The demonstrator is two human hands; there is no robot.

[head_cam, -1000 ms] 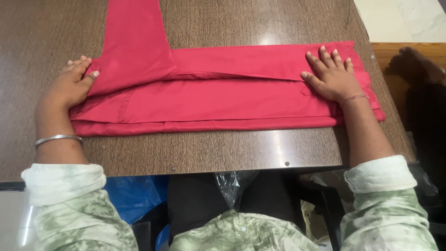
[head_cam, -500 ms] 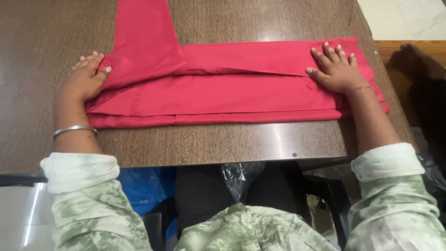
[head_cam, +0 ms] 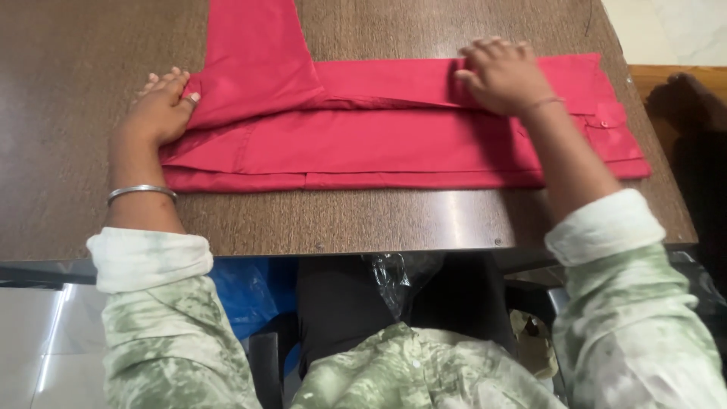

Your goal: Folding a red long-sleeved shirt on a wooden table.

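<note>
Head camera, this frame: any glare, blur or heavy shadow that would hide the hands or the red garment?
Head view: sharp overall, with the red garment evenly lit and its folds readable; a soft glare patch sits on the wooden table near its front edge, clear of the cloth; the left hand and right hand show no clear motion blur; the space under the table is dark, and a shadow falls at the far right.

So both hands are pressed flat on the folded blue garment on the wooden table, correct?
Not quite: the garment is red, not blue, as the head view shows. The left hand rests at its left end and the right hand on its upper fold, on the wooden table.
</note>
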